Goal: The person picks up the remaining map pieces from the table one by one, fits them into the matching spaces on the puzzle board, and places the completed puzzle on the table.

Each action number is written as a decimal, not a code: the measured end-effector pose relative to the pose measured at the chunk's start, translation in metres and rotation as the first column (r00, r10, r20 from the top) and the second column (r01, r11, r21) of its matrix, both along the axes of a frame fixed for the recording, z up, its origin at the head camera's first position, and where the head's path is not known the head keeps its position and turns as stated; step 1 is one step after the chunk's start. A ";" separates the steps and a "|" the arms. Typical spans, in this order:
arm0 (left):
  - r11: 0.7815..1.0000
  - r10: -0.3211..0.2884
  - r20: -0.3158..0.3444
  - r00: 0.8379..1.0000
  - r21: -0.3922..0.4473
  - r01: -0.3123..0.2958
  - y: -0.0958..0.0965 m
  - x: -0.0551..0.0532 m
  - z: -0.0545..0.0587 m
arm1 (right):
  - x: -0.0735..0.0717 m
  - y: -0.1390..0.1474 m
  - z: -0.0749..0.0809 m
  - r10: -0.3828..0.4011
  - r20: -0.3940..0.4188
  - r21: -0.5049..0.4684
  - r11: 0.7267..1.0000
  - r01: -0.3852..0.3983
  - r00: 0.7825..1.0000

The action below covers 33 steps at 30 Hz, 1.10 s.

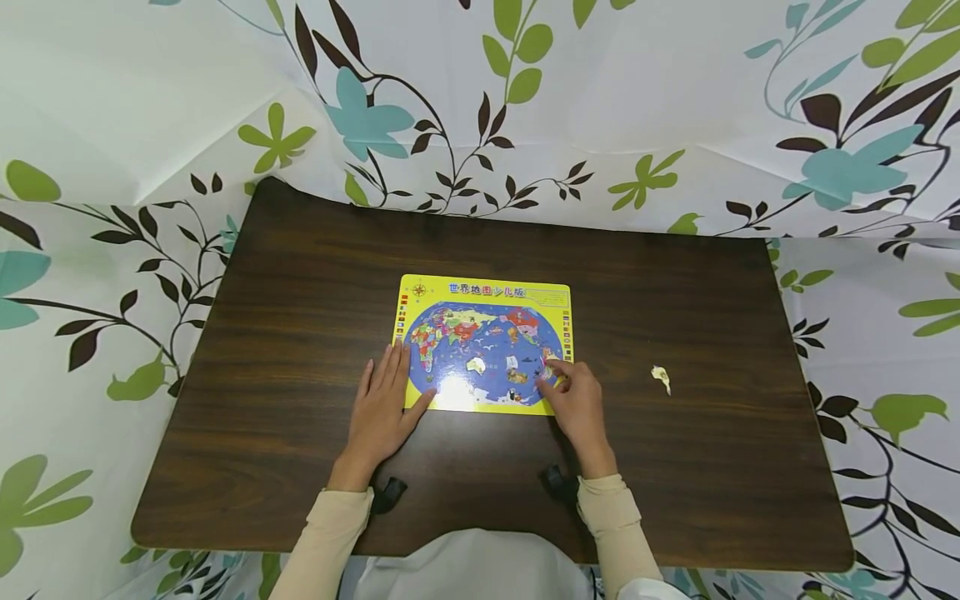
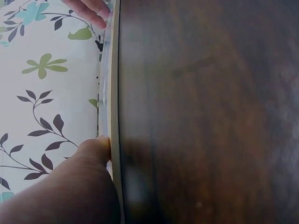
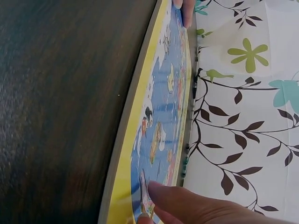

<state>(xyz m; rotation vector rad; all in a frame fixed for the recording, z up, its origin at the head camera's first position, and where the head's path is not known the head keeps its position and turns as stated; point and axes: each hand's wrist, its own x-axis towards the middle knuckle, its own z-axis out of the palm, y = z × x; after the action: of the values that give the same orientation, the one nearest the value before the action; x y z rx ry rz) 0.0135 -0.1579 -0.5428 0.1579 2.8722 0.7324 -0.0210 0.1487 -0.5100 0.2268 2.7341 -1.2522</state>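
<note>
A world map puzzle board [image 1: 487, 287] with a yellow border and blue oceans lies flat on the table. My left hand [image 1: 384, 404] rests on its left edge, fingers straight and thumb over the lower border; in the left wrist view the thumb presses the board's rim [image 2: 115, 93]. At the map's lower right, my right hand [image 1: 579, 407] pinches a small pinkish map piece [image 3: 144, 184] between thumb and fingers, low over the blue surface. The fingers hide part of that piece. A pale, narrow puzzle piece [image 1: 661, 379] lies on the table to the right of the board.
The dark wood table [image 1: 300, 292] has rounded corners, and a white cloth [image 1: 600, 100] with leaf and flower prints hangs around it. Black straps [image 1: 388, 495] show at both wrists, over beige sleeves [image 1: 318, 533].
</note>
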 end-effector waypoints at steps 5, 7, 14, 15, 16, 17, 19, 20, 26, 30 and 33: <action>1.000 -0.005 -0.003 1.000 0.005 0.005 0.001 0.001 -0.001 | 0.003 -0.001 -0.002 -0.019 -0.036 0.017 1.000 0.019 0.999; 1.000 -0.006 -0.003 1.000 0.004 0.006 0.002 0.002 -0.001 | 0.004 -0.001 -0.003 -0.035 -0.044 0.020 0.999 0.036 0.998; 1.000 -0.009 -0.006 1.000 0.000 0.009 0.003 0.001 -0.002 | 0.004 -0.002 -0.005 -0.065 -0.117 0.052 0.996 0.071 0.991; 1.000 -0.010 -0.006 1.000 0.000 0.010 0.003 0.001 -0.001 | 0.005 -0.002 -0.005 -0.067 -0.124 0.052 0.996 0.073 0.990; 1.000 -0.011 -0.005 1.000 -0.001 0.011 0.003 0.001 -0.001 | 0.005 -0.001 -0.005 -0.066 -0.128 0.054 0.996 0.074 0.990; 1.000 -0.012 -0.004 1.000 -0.002 0.012 0.003 0.000 -0.001 | 0.005 -0.001 -0.004 -0.067 -0.129 0.054 0.996 0.074 0.989; 1.000 -0.014 -0.003 1.000 -0.008 0.014 0.003 0.000 -0.001 | 0.005 0.000 -0.004 -0.064 -0.124 0.057 0.996 0.071 0.990; 1.000 -0.015 -0.003 1.000 -0.008 0.015 0.003 0.000 -0.001 | 0.005 0.000 -0.003 -0.061 -0.123 0.057 0.996 0.069 0.991; 1.000 -0.010 -0.015 1.000 0.004 0.010 0.002 0.000 0.000 | 0.002 0.009 0.000 -0.061 -0.146 0.036 0.997 0.067 0.987; 1.000 -0.002 -0.018 1.000 0.002 0.002 0.001 0.000 0.000 | -0.001 0.023 0.004 -0.096 -0.158 0.044 0.994 0.104 0.983; 1.000 -0.004 -0.013 1.000 -0.005 0.004 0.000 0.000 -0.001 | -0.003 0.040 0.007 -0.126 -0.164 0.070 0.988 0.139 0.978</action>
<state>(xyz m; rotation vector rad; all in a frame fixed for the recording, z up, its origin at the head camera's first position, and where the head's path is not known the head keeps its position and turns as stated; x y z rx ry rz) 0.0137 -0.1577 -0.5436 0.1688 2.8844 0.7266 -0.0240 0.1883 -0.5035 0.3367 2.9541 -1.2431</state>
